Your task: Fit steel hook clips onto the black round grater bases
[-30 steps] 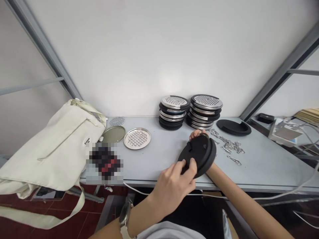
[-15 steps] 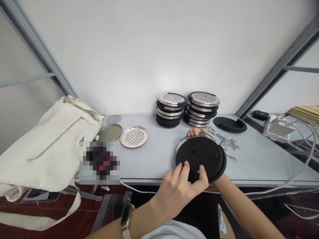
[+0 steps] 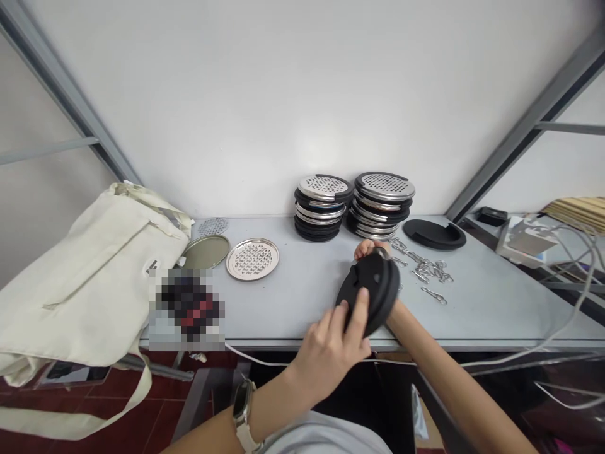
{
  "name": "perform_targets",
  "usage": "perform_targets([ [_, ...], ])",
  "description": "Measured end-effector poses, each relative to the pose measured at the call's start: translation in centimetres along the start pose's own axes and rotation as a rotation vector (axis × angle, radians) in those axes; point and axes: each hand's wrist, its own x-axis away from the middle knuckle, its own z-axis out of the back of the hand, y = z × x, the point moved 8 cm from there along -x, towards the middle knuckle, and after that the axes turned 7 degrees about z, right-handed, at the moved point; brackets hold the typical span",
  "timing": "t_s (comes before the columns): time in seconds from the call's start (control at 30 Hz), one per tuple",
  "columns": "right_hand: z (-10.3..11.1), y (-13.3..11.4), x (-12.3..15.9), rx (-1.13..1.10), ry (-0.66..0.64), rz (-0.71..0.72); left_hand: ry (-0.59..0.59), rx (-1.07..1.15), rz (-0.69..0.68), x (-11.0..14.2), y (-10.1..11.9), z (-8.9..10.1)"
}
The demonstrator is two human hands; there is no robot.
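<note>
Both my hands hold a round black disc [image 3: 373, 287] tilted on edge above the grey table's [image 3: 302, 296] front part. My left hand [image 3: 333, 347] grips the disc's near rim, with fingers pressed on its black face. My right hand [image 3: 371, 249] is mostly hidden behind the disc; only its fingertips show curled over the far rim. A metal edge peeks out at the disc's top.
Two stacks of black-and-metal discs [image 3: 324, 208] [image 3: 380, 205] stand by the wall. A black ring [image 3: 433, 233] and loose metal clips [image 3: 425, 271] lie to the right. A perforated metal plate [image 3: 252, 258], a plain metal lid [image 3: 205, 251] and a cream bag [image 3: 85, 271] sit left.
The disc lay nearly flat and face-up half a second ago; now it is tipped up on edge and held a little farther left. My left fingers shifted along its near rim.
</note>
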Motion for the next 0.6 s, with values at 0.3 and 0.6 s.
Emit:
perform_targets([
  [0.3, -3.5, 1.5, -0.7, 0.87, -0.261, -0.078, -0.105, 0.899, 0.772, -0.4, -10.9, -1.3],
  [0.6, -3.9, 3.3, -0.2, 1.131, -0.371, -0.15, -0.288, 1.296, 0.947, 1.2, -11.7, -5.3],
])
